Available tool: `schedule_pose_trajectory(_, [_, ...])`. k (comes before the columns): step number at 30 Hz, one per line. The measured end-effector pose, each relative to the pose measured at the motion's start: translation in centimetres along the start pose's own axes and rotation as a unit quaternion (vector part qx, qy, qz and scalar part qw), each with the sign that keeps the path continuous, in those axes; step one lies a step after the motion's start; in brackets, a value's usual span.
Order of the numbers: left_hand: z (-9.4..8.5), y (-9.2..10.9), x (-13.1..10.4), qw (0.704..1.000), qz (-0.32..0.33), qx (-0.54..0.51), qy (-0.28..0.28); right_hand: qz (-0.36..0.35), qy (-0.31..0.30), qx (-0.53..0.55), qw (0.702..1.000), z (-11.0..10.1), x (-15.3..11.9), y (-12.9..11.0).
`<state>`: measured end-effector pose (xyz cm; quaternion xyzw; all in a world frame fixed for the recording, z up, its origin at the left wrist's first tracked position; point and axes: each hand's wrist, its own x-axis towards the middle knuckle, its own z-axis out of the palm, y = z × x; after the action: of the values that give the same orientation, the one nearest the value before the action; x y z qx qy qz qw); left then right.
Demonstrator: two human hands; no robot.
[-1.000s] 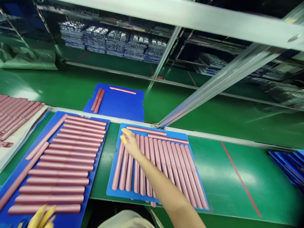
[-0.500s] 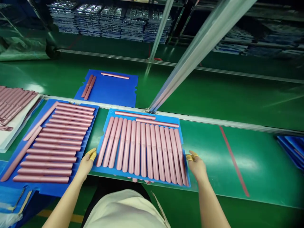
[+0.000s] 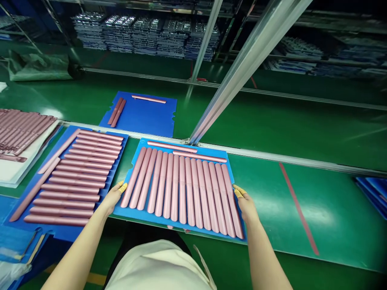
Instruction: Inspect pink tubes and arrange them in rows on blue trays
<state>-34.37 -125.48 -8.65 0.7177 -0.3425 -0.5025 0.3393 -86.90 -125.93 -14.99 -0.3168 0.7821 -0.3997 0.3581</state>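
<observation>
- Factory line, green desk (image 3: 272, 209) with a metal rail across it, shelves of stacked silvery parts at the back.
- Nearest: left hand (image 3: 113, 197) on left edge of the middle blue tray (image 3: 142, 215), fingers (image 3: 122, 187) with yellow cots curled onto the rim, gripping it.
- Right hand (image 3: 246, 203) on the tray's right edge, capped fingers closed on it the same way.
- Tray sits at the near desk edge, near side overhanging a bit; can't tell if it's lifted.
- On it: row of pink tubes (image 3: 181, 189) side by side, two more laid crosswise at the far end.
- Just left: second blue tray (image 3: 65, 233), pink tubes in horizontal rows.
- Far left: white tray (image 3: 12, 177) with more pink tubes.
- Beyond the rail: blue sheet (image 3: 145, 117) with three loose tubes.
- Far right edge: stack of blue trays (image 3: 373, 191).
</observation>
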Motion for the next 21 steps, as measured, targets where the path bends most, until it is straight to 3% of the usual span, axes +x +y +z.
schedule_pose_trajectory(4, [-0.2, 0.6, -0.8, 0.999, 0.008, -0.03, -0.03, 0.003, -0.013, 0.015, 1.0, 0.3, 0.0, -0.9])
schedule_pose_trajectory(10, [-2.3, 1.4, -3.1, 0.999, -0.002, -0.043, 0.02, -0.019, -0.005, 0.034, 0.999, -0.3, -1.3, -2.9])
schedule_pose_trajectory(16, [-5.4, 5.1, -7.0, 0.997, 0.011, -0.066, 0.031, -0.005, -0.005, 0.095, 0.995, -1.0, -2.9, -8.6])
schedule_pose_trajectory(21, [-7.5, 7.8, -9.7, 0.994, 0.029, -0.096, 0.037, -0.003, -0.008, 0.097, 0.995, -0.3, -4.4, -13.6])
